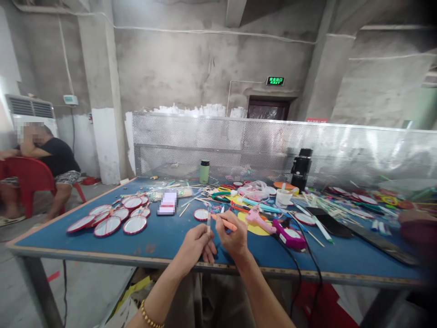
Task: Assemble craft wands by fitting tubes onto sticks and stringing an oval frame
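Note:
Near the table's front edge, my left hand (199, 243) is closed on a thin pale strip (209, 219) that stands upright from its fingers. My right hand (235, 234) grips an orange pen-like tool (228, 223), its tip close to the strip; whether they touch I cannot tell. Just behind the hands lies a small round red-rimmed mirror (201, 214). To the right of my right hand are a pink glue gun (258, 218), a yellow disc (251, 226) and a purple device (289, 235) with a white label.
Several red-rimmed round mirrors (107, 226) are heaped at left, beside a phone (167, 203). Behind stand a green bottle (204, 173), a white cup (283, 197) and a black flask (302, 168). Black cables (309, 255) hang over the front edge. A person (56, 152) sits far left.

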Demonstrator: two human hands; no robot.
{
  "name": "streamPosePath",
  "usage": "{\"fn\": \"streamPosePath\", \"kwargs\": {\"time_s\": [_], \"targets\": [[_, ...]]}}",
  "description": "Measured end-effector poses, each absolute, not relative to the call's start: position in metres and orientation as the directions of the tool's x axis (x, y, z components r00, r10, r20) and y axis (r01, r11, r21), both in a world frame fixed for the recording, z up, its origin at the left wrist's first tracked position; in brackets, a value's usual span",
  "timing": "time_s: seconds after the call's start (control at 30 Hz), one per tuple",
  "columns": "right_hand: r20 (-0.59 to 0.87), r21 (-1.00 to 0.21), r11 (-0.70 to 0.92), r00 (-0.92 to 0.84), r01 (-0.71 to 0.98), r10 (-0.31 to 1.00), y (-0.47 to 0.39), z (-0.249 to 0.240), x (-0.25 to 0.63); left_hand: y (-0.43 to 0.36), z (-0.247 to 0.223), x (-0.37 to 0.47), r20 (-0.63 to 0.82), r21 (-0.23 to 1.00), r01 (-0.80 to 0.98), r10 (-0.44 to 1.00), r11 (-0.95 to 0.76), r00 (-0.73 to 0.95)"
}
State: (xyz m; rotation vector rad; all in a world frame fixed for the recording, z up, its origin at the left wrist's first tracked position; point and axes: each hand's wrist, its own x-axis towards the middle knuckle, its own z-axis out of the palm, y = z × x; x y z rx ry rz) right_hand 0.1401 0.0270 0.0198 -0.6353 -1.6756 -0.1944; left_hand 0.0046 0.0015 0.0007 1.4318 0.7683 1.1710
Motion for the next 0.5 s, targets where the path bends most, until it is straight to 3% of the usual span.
{"fn": "streamPosePath", "kwargs": {"time_s": [0.5], "targets": [[0.946,-0.227,0.856,-0.105,0.464,0.307,0.0247,0.0183,0.1414,0.0005,0.0018,0.0045,0.249,0.966,-0.149,0.919,-0.213,0.306]]}}
